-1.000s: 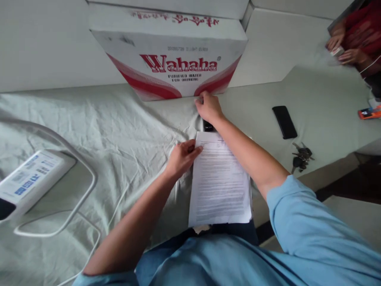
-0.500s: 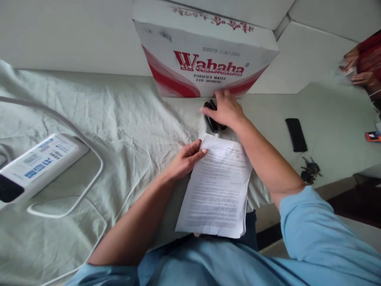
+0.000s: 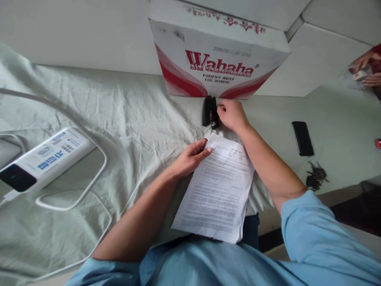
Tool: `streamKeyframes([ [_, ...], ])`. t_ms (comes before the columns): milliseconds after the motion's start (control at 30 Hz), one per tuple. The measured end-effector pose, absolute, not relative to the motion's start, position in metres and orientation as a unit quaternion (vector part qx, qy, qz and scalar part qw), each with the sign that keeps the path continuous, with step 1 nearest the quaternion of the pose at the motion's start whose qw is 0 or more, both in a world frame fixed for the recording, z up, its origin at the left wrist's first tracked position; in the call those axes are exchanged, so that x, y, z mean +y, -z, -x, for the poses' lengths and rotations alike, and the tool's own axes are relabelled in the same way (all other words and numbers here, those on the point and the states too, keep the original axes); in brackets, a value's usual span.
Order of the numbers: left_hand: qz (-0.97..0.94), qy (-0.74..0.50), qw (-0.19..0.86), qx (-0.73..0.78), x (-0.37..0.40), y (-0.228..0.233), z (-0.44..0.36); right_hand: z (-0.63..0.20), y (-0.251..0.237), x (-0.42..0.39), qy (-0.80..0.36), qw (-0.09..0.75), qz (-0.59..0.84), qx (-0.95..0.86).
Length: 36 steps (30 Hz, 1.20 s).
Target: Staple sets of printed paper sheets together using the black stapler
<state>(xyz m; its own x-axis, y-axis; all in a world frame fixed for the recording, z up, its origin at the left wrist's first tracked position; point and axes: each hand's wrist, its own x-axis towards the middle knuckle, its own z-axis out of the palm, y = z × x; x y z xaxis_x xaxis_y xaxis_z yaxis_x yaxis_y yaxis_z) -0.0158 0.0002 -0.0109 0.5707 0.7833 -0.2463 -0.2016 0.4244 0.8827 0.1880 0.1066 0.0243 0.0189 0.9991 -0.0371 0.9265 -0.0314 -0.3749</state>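
My left hand (image 3: 195,157) is closed on the upper left edge of a stack of printed papers (image 3: 214,190), thumb on top and fingers underneath. The sheets tilt toward my body, and their lower edge reaches my blue shirt. Beyond them, a black stapler (image 3: 210,112) rests on the cloth against the foot of the water carton. Just right of the stapler is my right hand (image 3: 232,114), its fingers curled in and their tips close to the stapler's side. Whether they touch it, or hold anything small, is hidden.
A white and red Wahaha carton (image 3: 220,67) stands against the wall. On the left lie a white power bank (image 3: 47,159) and its looping cable (image 3: 99,167). A black phone (image 3: 303,138) and keys (image 3: 316,175) lie right. Another person's hands (image 3: 364,71) hold a small plastic-wrapped item.
My right hand has drawn back from over the stapler to its right side, and its fingers have curled. The stapler now shows more fully. My left hand still holds the papers.
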Motion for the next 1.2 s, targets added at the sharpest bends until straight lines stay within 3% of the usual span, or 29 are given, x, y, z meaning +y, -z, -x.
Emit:
streamKeyframes([
  [133, -0.465, -0.293, 0.776, 0.310, 0.001, 0.010, 0.016, -0.192, -0.028, 0.096, -0.098, 0.065, 0.727, -0.677],
  [367, -0.518, -0.272, 0.753, 0.300, 0.002, 0.010, 0.017, -0.166, -0.025, 0.106, -0.094, 0.111, 0.702, -0.698],
  [567, -0.554, -0.285, 0.722, 0.300, 0.004, 0.014, 0.018, -0.125, -0.006, 0.130, -0.133, 0.076, 0.683, -0.714],
  [767, -0.578, -0.273, 0.715, 0.282, 0.006, 0.016, 0.017, -0.160, -0.012, 0.136, -0.185, 0.112, 0.713, -0.666],
  [900, -0.559, -0.272, 0.732, 0.279, 0.006, 0.014, 0.017, -0.184, -0.023, 0.124, -0.144, 0.162, 0.730, -0.648],
  [1000, -0.538, -0.282, 0.740, 0.289, 0.006, 0.011, 0.019, -0.181, -0.031, 0.110, -0.103, 0.136, 0.752, -0.636],
  [1200, -0.518, -0.281, 0.758, 0.280, 0.006, 0.010, 0.021, -0.171, -0.038, 0.102, -0.128, 0.112, 0.738, -0.653],
])
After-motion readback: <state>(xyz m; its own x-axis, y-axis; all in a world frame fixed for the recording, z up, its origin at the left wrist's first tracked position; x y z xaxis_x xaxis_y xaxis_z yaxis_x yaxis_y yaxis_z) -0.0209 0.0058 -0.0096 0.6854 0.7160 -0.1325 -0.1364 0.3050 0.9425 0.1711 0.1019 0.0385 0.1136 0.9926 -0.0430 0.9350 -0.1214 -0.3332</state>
